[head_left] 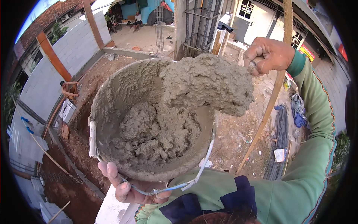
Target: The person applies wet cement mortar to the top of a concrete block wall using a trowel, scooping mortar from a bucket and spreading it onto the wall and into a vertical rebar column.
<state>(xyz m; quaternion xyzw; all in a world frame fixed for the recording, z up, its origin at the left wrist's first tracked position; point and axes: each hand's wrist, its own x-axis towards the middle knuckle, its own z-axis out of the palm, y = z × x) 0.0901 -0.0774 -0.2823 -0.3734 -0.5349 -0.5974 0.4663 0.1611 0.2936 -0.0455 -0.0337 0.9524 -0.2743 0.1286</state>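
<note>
A round bucket (112,84) coated in grey mortar is in front of me, tilted so that its inside shows. Wet, lumpy mortar (156,134) lies in its bottom. My left hand (128,188) supports the bucket from beneath, fingers curled at its lower edge beside the wire handle (203,164). A white grip (93,139) sits on that wire at the left. To the upper right, my right hand (270,56) is closed on a trowel, whose blade is hidden under a thick heap of mortar (209,84) over the bucket's right rim.
I look down from a height. A wooden pole (274,93) slants by my right arm, and a column with steel bars (201,26) rises beyond the bucket. Bundled rods (278,142) lie below. Another person (69,90) is at the left trench; someone sits (137,20) far back.
</note>
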